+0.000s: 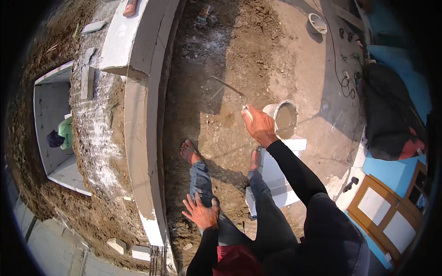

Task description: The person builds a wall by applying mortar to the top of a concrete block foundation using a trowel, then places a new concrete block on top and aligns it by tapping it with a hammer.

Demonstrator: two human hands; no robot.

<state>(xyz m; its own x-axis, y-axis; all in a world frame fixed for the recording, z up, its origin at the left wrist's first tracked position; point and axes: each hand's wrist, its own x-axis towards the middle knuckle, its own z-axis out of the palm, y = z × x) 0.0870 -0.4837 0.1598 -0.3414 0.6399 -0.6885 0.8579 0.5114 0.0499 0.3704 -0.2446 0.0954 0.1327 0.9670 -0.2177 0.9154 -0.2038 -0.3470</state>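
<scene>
My right hand (260, 125) is closed around the pale handle of what looks like a trowel, its thin blade (229, 86) seen nearly edge-on above the dirt. Just right of that hand stands a bucket (276, 108) holding grey wet mortar (286, 120). White blocks (276, 186) lie beside my right leg, partly hidden by my arm and leg. My left hand (202, 213) is empty with fingers spread, over my left knee. To the left runs a low wall (138, 133) with smooth grey mortar on it; a larger white block (133, 43) sits on its far part.
A person in green (67, 133) is in a block-lined pit (39, 110) at the far left. An orange-handled tool (130, 8) lies on the white block. Back right are another bucket (317, 24) and a cable (346, 83). Steel bars (158, 260) stick out at the wall's near end.
</scene>
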